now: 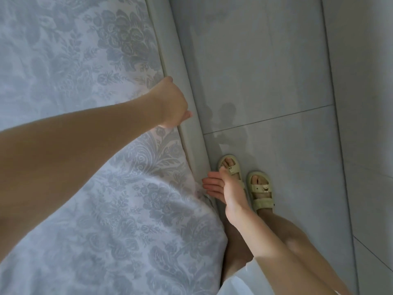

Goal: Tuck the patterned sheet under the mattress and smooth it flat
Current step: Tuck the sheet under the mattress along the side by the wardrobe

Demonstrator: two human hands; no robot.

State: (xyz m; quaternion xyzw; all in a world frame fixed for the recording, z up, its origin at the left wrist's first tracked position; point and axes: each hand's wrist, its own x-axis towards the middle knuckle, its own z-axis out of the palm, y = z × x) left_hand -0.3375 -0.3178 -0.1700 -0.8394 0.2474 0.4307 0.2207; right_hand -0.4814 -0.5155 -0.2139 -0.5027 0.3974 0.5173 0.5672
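The patterned sheet (pixel 89 86), pale blue-white with grey floral print, covers the mattress across the left of the head view. My left hand (pixel 170 103) reaches along the mattress's right edge, its fingers pushed down between the sheet and the bed frame (pixel 192 116) and hidden there, thumb sticking out. My right hand (pixel 221 186) is lower down at the same edge, fingers straight and pointing left, their tips touching the sheet where it bulges and wrinkles near the frame.
A grey padded bed frame rail runs diagonally beside the mattress. To its right lies grey tiled floor (pixel 287 71). My feet in beige sandals (pixel 246 184) stand close to the rail.
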